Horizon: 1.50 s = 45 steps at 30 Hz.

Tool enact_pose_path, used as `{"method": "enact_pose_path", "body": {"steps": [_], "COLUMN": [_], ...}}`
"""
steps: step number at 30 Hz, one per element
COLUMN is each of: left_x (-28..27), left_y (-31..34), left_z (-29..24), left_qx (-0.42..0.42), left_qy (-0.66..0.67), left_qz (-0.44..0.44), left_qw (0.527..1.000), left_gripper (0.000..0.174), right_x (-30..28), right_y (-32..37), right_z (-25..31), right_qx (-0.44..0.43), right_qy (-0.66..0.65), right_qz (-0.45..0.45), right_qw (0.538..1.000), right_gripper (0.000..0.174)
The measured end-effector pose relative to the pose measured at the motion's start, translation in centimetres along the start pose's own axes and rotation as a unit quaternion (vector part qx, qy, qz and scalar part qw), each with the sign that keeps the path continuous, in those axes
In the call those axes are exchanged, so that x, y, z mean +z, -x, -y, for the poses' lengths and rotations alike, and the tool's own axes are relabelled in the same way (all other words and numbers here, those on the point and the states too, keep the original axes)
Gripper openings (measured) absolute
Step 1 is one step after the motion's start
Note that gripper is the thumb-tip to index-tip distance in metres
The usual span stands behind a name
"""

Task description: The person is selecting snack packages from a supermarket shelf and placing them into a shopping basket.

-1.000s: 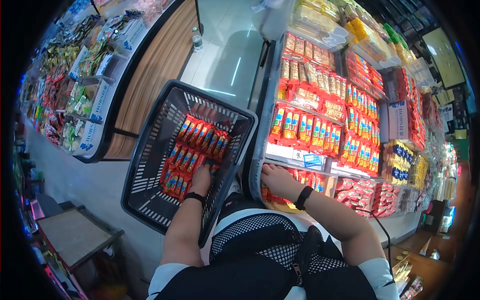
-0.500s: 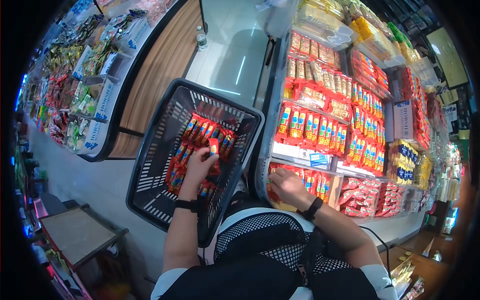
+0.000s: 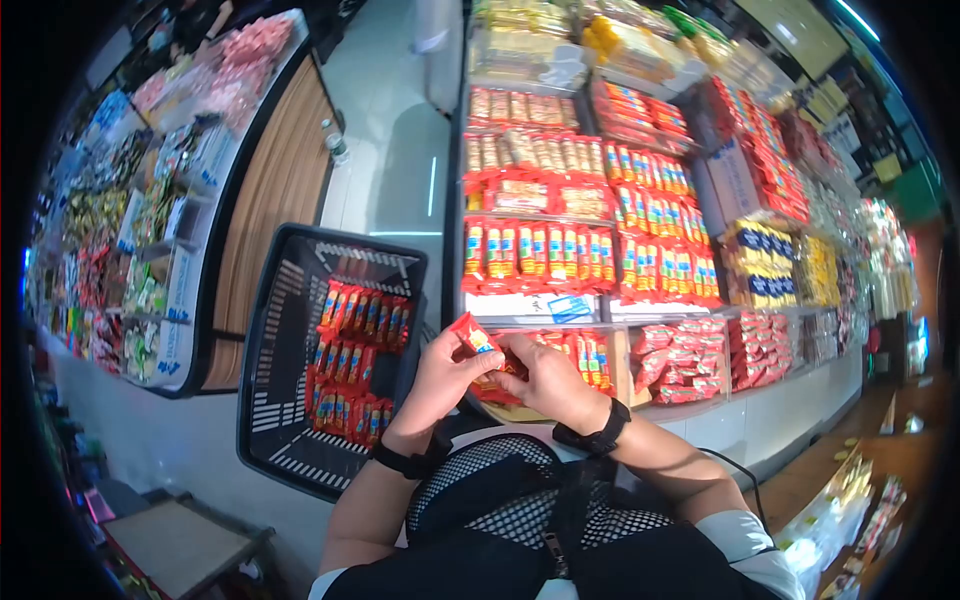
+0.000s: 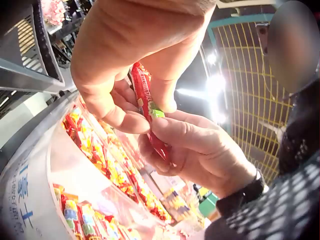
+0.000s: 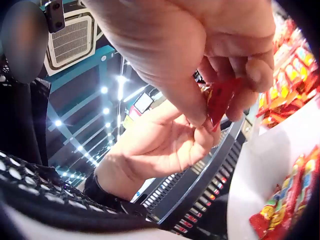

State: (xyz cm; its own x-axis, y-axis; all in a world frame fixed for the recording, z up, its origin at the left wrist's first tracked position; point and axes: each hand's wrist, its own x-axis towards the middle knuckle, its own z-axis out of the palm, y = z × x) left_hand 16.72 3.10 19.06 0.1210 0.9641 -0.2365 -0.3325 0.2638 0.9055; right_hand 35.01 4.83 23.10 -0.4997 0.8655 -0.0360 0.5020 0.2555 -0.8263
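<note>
The display shelf (image 3: 530,312) holds rows of red packets in its compartments. Beside it, the black basket (image 3: 262,400) contains red packets in rows. The left hand (image 3: 440,375) and right hand (image 3: 552,375) pinch one red packet (image 3: 474,334) near the shelf's edge.

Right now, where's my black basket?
In the head view, the basket is left of centre, beside the wood-grain counter and to the left of your left hand.

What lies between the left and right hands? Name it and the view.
A red packet, pinched by left hand and right hand; left wrist view shows it.
</note>
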Motion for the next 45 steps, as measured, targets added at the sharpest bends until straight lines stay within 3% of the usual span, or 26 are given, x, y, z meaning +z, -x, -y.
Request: {"method": "enact_pose_path", "body": {"steps": [2, 5, 7, 9, 13, 15, 19, 22, 23, 25, 26, 33, 36, 43, 45], "left_x": [1.8, 4.6, 6.4, 8.7, 14.1, 14.6, 16.7, 17.4, 17.5, 18.1, 18.9, 19.0, 18.7, 17.1, 15.9], "left_y": [0.1, -0.9, -1.7, -2.6, -4.4, -6.6, -7.8, -7.4, -7.7, -7.9, -7.4, -7.2, -6.6, -6.3, -5.6], "left_z": [0.1, 2.8, 5.0, 6.8, 9.3, 13.9, 16.7, 18.3, 18.5, 17.2, 15.7, 17.6, 17.3, 15.3, 14.0], "left_qx": [-0.056, -0.044, -0.067, -0.079, -0.131, -0.079, -0.066, 0.087, 0.088, -0.045, -0.076, -0.040, -0.058, -0.049, 0.045], "left_qy": [-0.051, -0.144, -0.209, -0.276, -0.326, -0.412, -0.549, -0.610, -0.614, -0.520, -0.552, -0.551, -0.508, -0.484, -0.421], "left_qz": [0.044, 0.084, 0.090, 0.112, 0.109, 0.093, 0.042, -0.021, -0.025, -0.007, 0.014, -0.047, -0.033, 0.008, 0.046], "left_qw": [0.996, 0.985, 0.971, 0.951, 0.930, 0.903, 0.832, 0.788, 0.784, 0.853, 0.830, 0.832, 0.859, 0.873, 0.905], "left_gripper": [0.030, 0.023, 0.019, 0.020, 0.041, 0.041, 0.042, 0.044, 0.044, 0.047, 0.048, 0.045, 0.049, 0.044, 0.037], "right_x": [-1.8, -4.4, -6.0, -7.3, -7.2, -6.3, -4.9, -4.6, -4.7, -4.8, -4.8, -5.2, -5.6, -5.4, -4.9], "right_y": [2.2, 6.3, 9.0, 11.6, 15.7, 17.1, 18.6, 18.5, 18.5, 18.6, 18.6, 18.6, 18.5, 18.5, 18.6], "right_z": [-1.3, -4.5, -6.9, -9.1, -12.2, -13.7, -15.6, -16.3, -16.4, -16.5, -16.6, -16.4, -15.9, -15.9, -16.4], "right_qx": [-0.004, -0.013, 0.088, 0.166, 0.206, 0.210, 0.191, 0.180, 0.175, 0.173, 0.167, 0.168, 0.177, 0.182, 0.190], "right_qy": [0.019, 0.086, 0.088, 0.132, 0.183, 0.205, 0.156, 0.128, 0.124, 0.118, 0.114, 0.092, 0.101, 0.091, 0.098], "right_qz": [0.010, -0.086, -0.133, -0.156, -0.129, -0.114, -0.107, -0.129, -0.131, -0.122, -0.119, -0.125, -0.118, -0.120, -0.133], "right_qw": [1.000, 0.993, 0.983, 0.965, 0.953, 0.949, 0.963, 0.967, 0.968, 0.970, 0.972, 0.974, 0.972, 0.972, 0.968], "right_gripper": [0.039, 0.042, 0.039, 0.034, 0.035, 0.035, 0.033, 0.036, 0.036, 0.035, 0.035, 0.036, 0.035, 0.035, 0.035]}}
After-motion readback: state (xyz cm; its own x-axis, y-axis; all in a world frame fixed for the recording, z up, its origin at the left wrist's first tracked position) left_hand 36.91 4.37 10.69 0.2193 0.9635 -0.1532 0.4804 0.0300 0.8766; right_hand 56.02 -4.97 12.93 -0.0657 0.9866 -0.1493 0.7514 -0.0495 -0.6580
